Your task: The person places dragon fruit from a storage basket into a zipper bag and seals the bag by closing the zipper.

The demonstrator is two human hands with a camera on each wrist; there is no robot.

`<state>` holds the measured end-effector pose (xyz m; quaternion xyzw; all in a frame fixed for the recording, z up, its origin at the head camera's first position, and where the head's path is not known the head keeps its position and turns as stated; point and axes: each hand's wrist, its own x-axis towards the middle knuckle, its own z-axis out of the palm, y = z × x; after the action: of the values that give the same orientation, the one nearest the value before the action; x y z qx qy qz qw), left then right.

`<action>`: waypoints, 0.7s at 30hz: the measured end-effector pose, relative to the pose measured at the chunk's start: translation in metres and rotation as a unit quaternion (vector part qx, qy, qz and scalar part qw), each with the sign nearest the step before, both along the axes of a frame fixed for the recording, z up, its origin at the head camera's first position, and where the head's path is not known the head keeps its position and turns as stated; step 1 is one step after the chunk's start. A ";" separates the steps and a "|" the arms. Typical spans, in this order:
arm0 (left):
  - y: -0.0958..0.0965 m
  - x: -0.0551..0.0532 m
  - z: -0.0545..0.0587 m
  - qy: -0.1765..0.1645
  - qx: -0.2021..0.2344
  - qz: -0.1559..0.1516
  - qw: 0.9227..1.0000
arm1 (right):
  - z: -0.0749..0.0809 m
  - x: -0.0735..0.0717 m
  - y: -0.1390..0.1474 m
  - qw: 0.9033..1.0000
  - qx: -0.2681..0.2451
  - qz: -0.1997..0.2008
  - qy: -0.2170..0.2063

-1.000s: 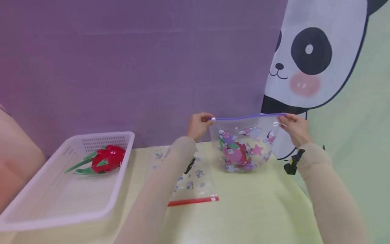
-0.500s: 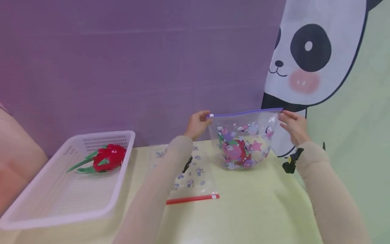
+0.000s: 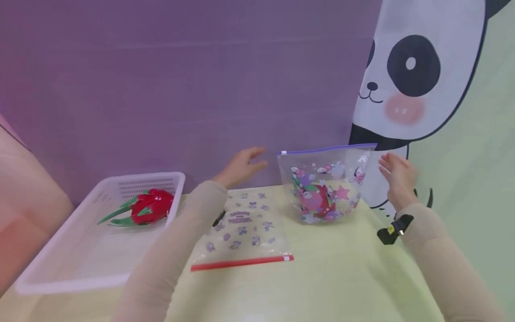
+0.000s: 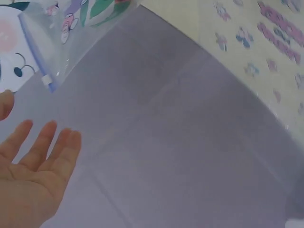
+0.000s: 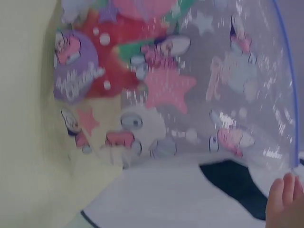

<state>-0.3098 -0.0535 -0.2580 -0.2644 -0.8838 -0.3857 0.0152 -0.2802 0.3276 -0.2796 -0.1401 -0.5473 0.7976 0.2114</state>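
Observation:
A clear zip bag point(image 3: 346, 192) with a purple slider strip and sea-themed prints stands upright at the back of the table. Through its film a red and green item point(image 5: 107, 52) shows inside. My left hand point(image 3: 241, 166) is off to the left of the bag's slider end, fingers extended and holding nothing. Just beyond the bag's other top corner is my right hand point(image 3: 398, 179), its fingers loose and apart from the film. In the left wrist view the slider corner point(image 4: 46, 80) hangs free above my fingertips point(image 4: 73, 137).
A flat clear zip bag point(image 3: 245, 228) with a red strip lies on the table point(image 3: 322, 286). To the left sits a white plastic basket point(image 3: 92, 277) holding a red item with green leaves point(image 3: 153, 206). Behind hangs a purple backdrop with a panda print point(image 3: 414, 67).
Both hands have let go of the purple-strip bag's top corners. The left moved left, the right slightly outward. The bag stays standing.

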 end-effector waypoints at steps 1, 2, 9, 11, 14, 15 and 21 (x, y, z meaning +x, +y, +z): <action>-0.005 0.005 0.001 0.008 -0.019 -0.004 1.000 | -0.001 0.004 -0.002 1.000 -0.017 -0.003 0.006; -0.011 0.009 0.002 0.016 -0.036 -0.005 0.999 | -0.002 0.009 -0.005 0.999 -0.032 -0.003 0.012; -0.045 0.046 -0.003 0.050 -0.062 0.022 0.997 | -0.021 0.036 -0.030 0.981 0.037 0.181 0.066; -0.052 0.057 -0.009 0.045 -0.048 0.037 0.997 | -0.028 0.041 -0.040 0.969 0.085 0.218 0.079; -0.063 0.074 -0.019 0.046 -0.059 0.042 0.996 | -0.040 0.047 -0.056 0.953 0.156 0.241 0.095; -0.066 0.080 -0.023 0.049 -0.073 0.040 0.995 | -0.044 0.049 -0.062 0.948 0.178 0.247 0.096; -0.084 0.109 -0.053 0.069 -0.114 0.037 0.990 | -0.071 0.054 -0.099 0.899 0.316 0.299 0.049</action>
<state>-0.2011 -0.1378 -0.3109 -0.2571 -0.9283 -0.2620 0.0599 -0.2262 0.2284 -0.3505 0.1436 -0.7754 0.6146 0.0231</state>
